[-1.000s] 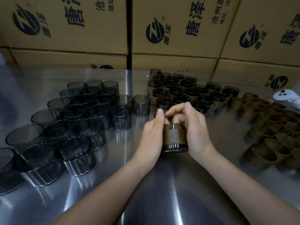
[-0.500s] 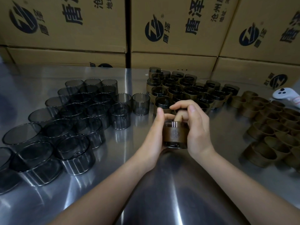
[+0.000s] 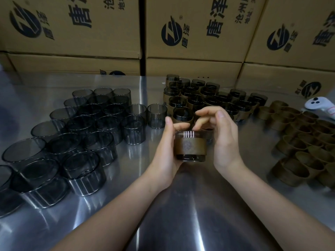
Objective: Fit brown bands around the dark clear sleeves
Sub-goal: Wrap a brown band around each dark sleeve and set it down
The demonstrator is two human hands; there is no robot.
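1. Roughly halfway, judging by the piles.
2. Done: finished sleeves [image 3: 208,98] with bands on stand bunched at the far centre of the table [image 3: 181,214], just beyond the hands.
3. In hand: one sleeve [image 3: 189,158] at near centre. The band [image 3: 190,146] is round its middle with a clear strip above and below, and it looks level and seated. Can't tell if the sleeve rests on the table or hangs just above it.
4. Left grip [image 3: 166,151]: clamped round the sleeve's left side, thumb up by the rim.
5. Right grip [image 3: 223,138]: fingers arched over the top rim, palm just beside the band. Can't tell whether it clamps anything.
6. Left to do: bare sleeves [image 3: 87,134] fill the left side, near to far, and loose bands [image 3: 299,145] are piled on the right. Each pile looks about as big as the finished bunch.
7. Likely next: park this one with the finished bunch, then take a fresh sleeve and band.
8. Also there: cardboard boxes [image 3: 190,33] along the far edge and a white controller [image 3: 320,105] far right, beside the loose bands.
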